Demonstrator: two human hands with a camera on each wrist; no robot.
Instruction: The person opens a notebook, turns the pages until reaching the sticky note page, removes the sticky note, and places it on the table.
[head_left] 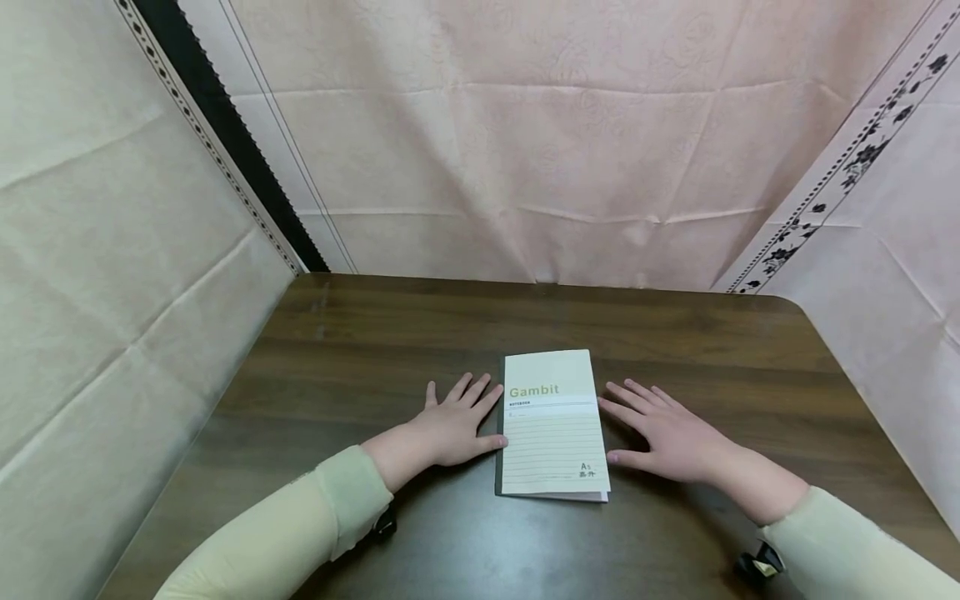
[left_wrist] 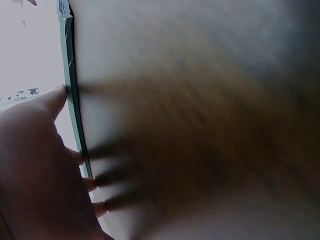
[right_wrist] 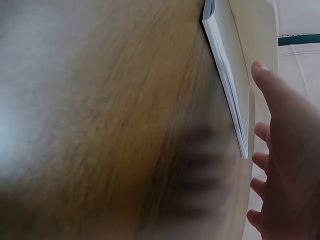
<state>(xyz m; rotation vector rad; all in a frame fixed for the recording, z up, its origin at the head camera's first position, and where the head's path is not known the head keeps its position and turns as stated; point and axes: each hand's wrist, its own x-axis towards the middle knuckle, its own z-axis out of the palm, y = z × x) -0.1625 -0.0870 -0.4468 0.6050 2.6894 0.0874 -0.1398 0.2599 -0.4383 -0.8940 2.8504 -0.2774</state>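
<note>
A closed notebook point(head_left: 555, 450) with a pale cover marked "Gambit" lies on the table, its dark green spine point(left_wrist: 74, 105) to the left. My left hand point(head_left: 447, 429) is spread beside that spine, its thumb tip at the binding and the index fingertip close to it. On the other side my right hand point(head_left: 678, 437) has its fingers spread, thumb and index tips near the notebook's right edge. In the right wrist view the cover stands slightly raised above the white pages point(right_wrist: 227, 80). Whether the right fingertips touch it, I cannot tell.
The brown wooden table point(head_left: 360, 350) reaches to a pale cloth point(head_left: 487, 167) hanging behind it. More cloth hangs at the left point(head_left: 112, 250) and right point(head_left: 900, 333) sides. A dark band point(head_left: 240, 142) runs down at the back left.
</note>
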